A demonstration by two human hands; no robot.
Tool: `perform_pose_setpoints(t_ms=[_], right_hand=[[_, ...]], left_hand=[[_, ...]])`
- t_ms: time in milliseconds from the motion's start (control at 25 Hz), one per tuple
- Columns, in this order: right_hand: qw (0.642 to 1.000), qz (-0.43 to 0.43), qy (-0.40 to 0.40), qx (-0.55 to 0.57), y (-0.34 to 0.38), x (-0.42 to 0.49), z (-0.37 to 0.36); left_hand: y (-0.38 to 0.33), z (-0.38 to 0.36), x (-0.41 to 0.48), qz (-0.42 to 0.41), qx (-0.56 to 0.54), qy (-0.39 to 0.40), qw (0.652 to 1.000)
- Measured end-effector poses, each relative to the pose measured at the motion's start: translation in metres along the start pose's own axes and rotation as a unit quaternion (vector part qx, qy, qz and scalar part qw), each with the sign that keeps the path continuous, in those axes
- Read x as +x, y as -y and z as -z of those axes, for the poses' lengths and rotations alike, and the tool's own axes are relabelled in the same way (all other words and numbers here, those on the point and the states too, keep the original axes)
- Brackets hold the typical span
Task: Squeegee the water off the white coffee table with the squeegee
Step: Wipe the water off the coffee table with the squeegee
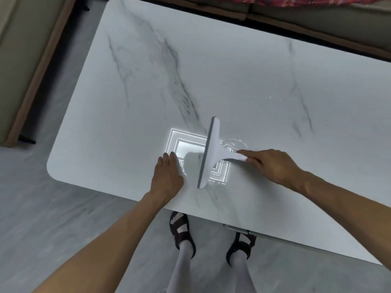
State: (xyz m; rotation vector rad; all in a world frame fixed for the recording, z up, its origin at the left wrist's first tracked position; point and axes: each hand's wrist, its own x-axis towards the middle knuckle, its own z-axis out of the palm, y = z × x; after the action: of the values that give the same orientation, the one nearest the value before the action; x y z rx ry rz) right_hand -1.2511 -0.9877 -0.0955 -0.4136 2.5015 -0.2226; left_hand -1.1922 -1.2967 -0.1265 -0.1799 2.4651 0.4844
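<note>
Table: the white coffee table (243,66) has a marble-veined top with rounded corners and fills most of the view.
Squeegee: the white squeegee (209,153) stands on the tabletop near the front edge, its blade running front to back and its handle pointing right.
Right hand: the right hand (273,166) grips the squeegee handle, fingers curled round it and the index finger stretched along its top.
Left hand: the left hand (168,176) rests flat on the tabletop just left of the blade, fingers straight and together, holding nothing.
Water: a thin puddle (233,143) lies just right of the blade, beside the handle.
Reflection: a bright square light reflection (186,146) shows under the blade.
Floor: grey floor (53,218); two sandalled feet (182,229) stand at the table's front edge.
</note>
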Motion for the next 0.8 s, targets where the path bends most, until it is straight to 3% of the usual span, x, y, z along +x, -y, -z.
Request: perform_pose_setpoints(t_ms=[200,360,560,680,800], right_hand=[[0.993,-0.115,-0.018,0.002,-0.09,-0.047,0.024],[0.988,-0.137,-0.028,0.06,-0.097,-0.061,0.035],[0.994,0.006,-0.021,0.11,0.012,-0.021,0.005],[0.985,0.105,0.011,0.136,0.1,-0.005,-0.036],[0.977,0.152,0.054,0.138,0.148,-0.007,-0.074]], left_hand=[[-0.033,-0.008,0.012,0.092,-0.054,0.044,0.993],[-0.033,-0.002,0.012,0.102,-0.072,-0.017,0.992],[0.003,0.004,-0.013,0.192,-0.265,-0.118,0.937],[0.03,0.004,-0.033,0.227,-0.23,-0.115,0.939],[0.045,-0.001,-0.046,0.219,-0.199,-0.104,0.949]])
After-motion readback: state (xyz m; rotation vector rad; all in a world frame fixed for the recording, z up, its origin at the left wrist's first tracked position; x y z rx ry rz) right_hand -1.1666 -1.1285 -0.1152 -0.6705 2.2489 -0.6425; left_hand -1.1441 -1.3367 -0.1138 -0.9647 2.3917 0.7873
